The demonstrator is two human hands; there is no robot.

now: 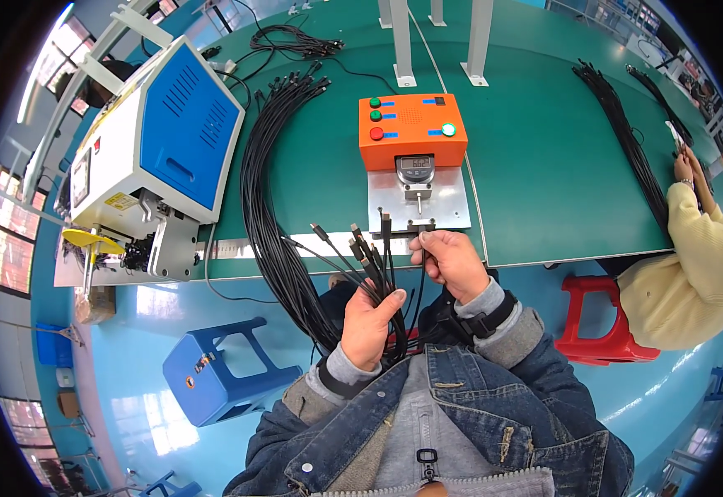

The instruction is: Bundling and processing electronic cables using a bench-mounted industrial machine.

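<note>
Black cable (423,273): its end is up at the front edge of the metal base plate (450,203), in line below the gauge plunger (418,201). Right hand (454,259) has that end pinched between thumb and index; tips cover the contact, so can't tell if it's seated or just touching. I'd pinch close behind the connector, feed it square to the edge, no twist, and let the tail hang slack so it doesn't lever the end off line. Fingertips out from under the plunger. Left hand (365,323) is wrapped round a bunch of cables (369,257), thumb over the top, connectors fanned up, just beside the plate. Best to hold that bunch a bit further left and low; a stray connector could snag the plate or the working cable. Digital gauge (415,170) faces the person, so hold steady before trusting the readout. Orange control box (411,128) sits behind it, one button lit. Long cable bundle (260,166) runs over the table edge to the left; don't let an elbow drag it. White-and-blue machine (187,124) is further left, well apart.
</note>
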